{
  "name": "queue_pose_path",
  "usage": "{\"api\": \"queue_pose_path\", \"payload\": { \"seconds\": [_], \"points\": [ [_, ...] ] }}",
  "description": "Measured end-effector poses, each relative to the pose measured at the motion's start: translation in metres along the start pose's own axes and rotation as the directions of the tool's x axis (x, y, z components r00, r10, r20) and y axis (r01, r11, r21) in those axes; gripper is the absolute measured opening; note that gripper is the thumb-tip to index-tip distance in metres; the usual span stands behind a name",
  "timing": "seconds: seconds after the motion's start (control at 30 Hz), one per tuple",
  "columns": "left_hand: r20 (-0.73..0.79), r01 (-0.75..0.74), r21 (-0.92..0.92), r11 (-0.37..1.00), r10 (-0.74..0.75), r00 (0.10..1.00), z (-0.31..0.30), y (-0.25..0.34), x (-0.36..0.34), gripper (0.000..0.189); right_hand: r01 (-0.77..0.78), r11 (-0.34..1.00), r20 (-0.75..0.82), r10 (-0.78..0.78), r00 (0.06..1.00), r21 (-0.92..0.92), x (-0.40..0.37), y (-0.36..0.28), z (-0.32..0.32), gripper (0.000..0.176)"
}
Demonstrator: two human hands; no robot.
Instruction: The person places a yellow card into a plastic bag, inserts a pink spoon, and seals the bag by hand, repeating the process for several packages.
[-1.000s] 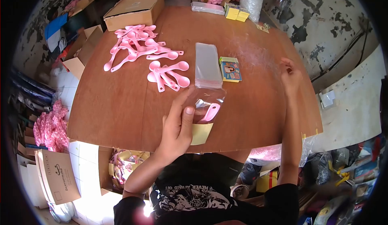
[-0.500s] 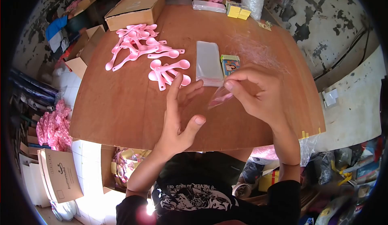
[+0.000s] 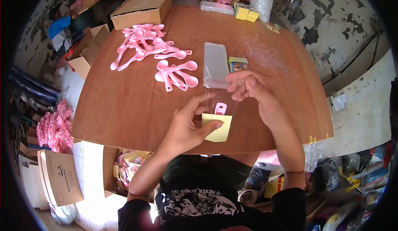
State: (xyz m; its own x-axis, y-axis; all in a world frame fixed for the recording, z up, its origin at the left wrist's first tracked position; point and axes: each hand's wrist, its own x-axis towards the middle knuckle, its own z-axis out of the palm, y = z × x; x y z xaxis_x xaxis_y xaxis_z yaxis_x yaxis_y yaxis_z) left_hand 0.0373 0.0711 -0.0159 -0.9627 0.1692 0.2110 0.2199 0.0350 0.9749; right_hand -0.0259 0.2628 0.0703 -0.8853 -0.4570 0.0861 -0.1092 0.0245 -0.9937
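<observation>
My left hand [image 3: 188,125] is closed on a clear plastic bag, its thumb pressing a yellow card [image 3: 217,131] at the near end. Out of the card's top edge pokes the pink handle of a spoon [image 3: 221,108], with a hole in it; the rest is hidden. Just beyond the bag's far end, my right hand [image 3: 253,90] hovers with loosely bent, slightly blurred fingers apart, and no held thing shows in it. Close by lie a stack of clear bags [image 3: 215,63] and a small stack of printed cards [image 3: 238,64]. Several pink spoons [image 3: 177,74] lie left of these.
A larger heap of pink spoons [image 3: 143,44] lies before a cardboard box [image 3: 143,11] on the wooden table [image 3: 124,110]. At the back are yellow card stacks [image 3: 246,13] and a bag pack [image 3: 217,7]. Pink strands [image 3: 267,57] lie right. Another person [image 3: 61,32] is at far left.
The bag with the pink spoon has passed from my right hand to my left, nearer my body. The yellow card now shows. My left hand has closed; my right fingers have loosened.
</observation>
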Motion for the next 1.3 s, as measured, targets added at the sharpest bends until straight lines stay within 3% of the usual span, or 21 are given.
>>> {"api": "queue_pose_path", "payload": {
  "seconds": [0.07,0.1,0.2,0.3,0.37,0.5,0.97,1.03,1.3],
  "points": [
    [-0.013,0.042,-0.094,0.995,-0.043,0.999,-0.003,0.002,-0.004,0.063,0.073,0.997,0.05,-0.075,0.996,0.026,-0.001,0.024,0.001,0.027],
    [-0.022,0.042,-0.095,0.995,-0.044,0.999,-0.004,0.001,-0.005,0.063,0.079,0.991,0.094,-0.068,0.993,-0.113,-0.004,0.033,0.003,0.024],
    [-0.015,0.054,-0.106,0.993,-0.056,0.998,-0.007,-0.011,-0.009,0.065,0.024,0.995,0.082,-0.016,0.997,-0.101,-0.011,0.063,0.017,0.022],
    [-0.06,0.021,-0.082,0.996,-0.026,0.998,-0.012,-0.023,-0.011,0.056,0.001,0.999,0.07,0.001,0.998,-0.038,-0.009,0.073,0.022,0.02],
    [-0.115,-0.06,-0.266,0.962,0.03,0.993,-0.017,-0.021,-0.009,0.035,-0.007,1.0,0.075,0.01,0.997,-0.031,-0.007,0.074,0.023,0.02],
    [-0.193,-0.004,-0.289,0.957,-0.054,0.98,-0.024,-0.027,-0.008,0.016,0.019,0.999,0.064,-0.017,0.998,-0.027,-0.006,0.08,0.022,0.018],
    [-0.218,-0.021,-0.24,0.971,-0.032,0.975,-0.032,-0.026,-0.011,0.018,0.093,0.993,0.084,-0.087,0.993,-0.072,-0.005,0.088,0.014,0.014],
    [-0.22,-0.024,-0.224,0.974,-0.027,0.975,-0.034,-0.027,-0.012,0.017,0.207,0.978,0.164,-0.201,0.966,-0.024,-0.003,0.092,0.01,0.016],
    [-0.186,-0.046,-0.217,0.975,0.005,0.983,-0.037,-0.027,-0.014,0.02,0.166,0.986,0.163,-0.16,0.974,-0.023,-0.004,0.093,0.01,0.021]
  ]
}}
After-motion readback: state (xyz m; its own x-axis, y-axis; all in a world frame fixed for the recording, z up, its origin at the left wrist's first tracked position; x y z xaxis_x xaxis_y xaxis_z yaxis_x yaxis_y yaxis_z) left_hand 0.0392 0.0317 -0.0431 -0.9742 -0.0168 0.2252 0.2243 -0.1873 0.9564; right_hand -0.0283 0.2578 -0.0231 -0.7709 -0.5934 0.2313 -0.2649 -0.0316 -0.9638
